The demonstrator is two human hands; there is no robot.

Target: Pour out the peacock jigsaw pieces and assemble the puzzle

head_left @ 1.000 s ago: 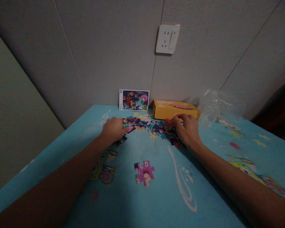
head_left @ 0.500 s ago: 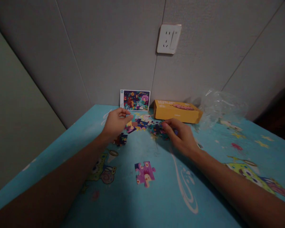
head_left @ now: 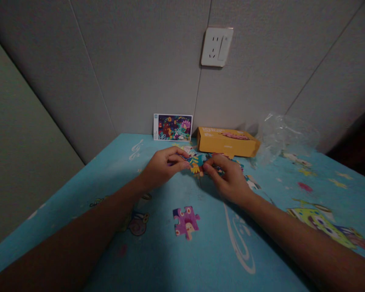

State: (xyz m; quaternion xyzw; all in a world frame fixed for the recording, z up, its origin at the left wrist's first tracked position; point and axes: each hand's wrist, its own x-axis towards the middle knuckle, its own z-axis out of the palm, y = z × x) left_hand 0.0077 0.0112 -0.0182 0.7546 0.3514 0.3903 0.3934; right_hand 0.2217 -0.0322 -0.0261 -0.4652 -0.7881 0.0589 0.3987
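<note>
Both of my hands are close together over the far part of the table, thumbs and index fingers pinched. Between the fingertips is a teal puzzle piece (head_left: pixel 195 162) with yellow shapes. My left hand (head_left: pixel 164 165) is closed on its left side, and my right hand (head_left: pixel 226 176) pinches at its right edge. Whether this is one piece or several overlapping ones I cannot tell. More puzzle pieces (head_left: pixel 239 164) lie behind my right hand, partly hidden. A pink-purple puzzle piece (head_left: pixel 185 222) lies alone nearer to me.
A picture card (head_left: pixel 173 127) of the colourful scene leans against the wall. Right of it stands a yellow box (head_left: pixel 226 142), then a crumpled clear plastic bag (head_left: pixel 280 136). A blue cartoon-print cover (head_left: pixel 213 251) lies over the table. A white socket (head_left: pixel 216 46) is on the wall.
My left hand has moved right, close to my right hand. The teal and yellow puzzle piece now shows between them. The pink-purple piece has stayed in place.
</note>
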